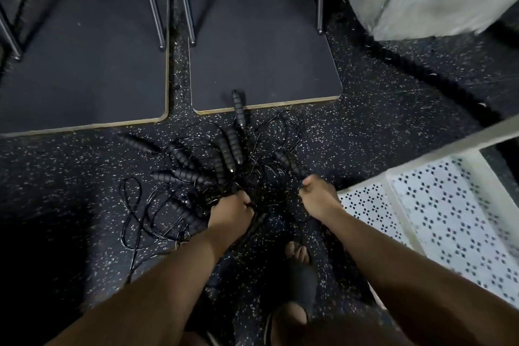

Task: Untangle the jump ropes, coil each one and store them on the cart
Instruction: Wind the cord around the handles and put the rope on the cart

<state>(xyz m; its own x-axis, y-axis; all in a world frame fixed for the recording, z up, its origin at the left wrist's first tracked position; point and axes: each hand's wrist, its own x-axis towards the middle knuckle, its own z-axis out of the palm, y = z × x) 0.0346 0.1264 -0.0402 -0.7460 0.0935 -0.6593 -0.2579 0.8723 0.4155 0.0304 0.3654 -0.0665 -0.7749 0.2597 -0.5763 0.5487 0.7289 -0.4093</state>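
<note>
A tangle of black jump ropes (213, 166) lies on the speckled floor, thin cords looped over several ribbed black handles. One handle (238, 108) rests on the edge of a dark mat. My left hand (230, 212) grips a bunch of cords in the middle of the tangle. My right hand (317, 199) grips the near end of a ribbed handle (289, 164) at the tangle's right side. The white cart (438, 222), with a perforated shelf, stands at the right, close beside my right forearm.
Two dark mats (84, 73) with pale edges lie beyond the ropes, metal legs (153, 5) standing on them. A thick black battle rope (415, 67) runs across the upper right by a white wall. My sandalled foot (297, 284) is below the tangle.
</note>
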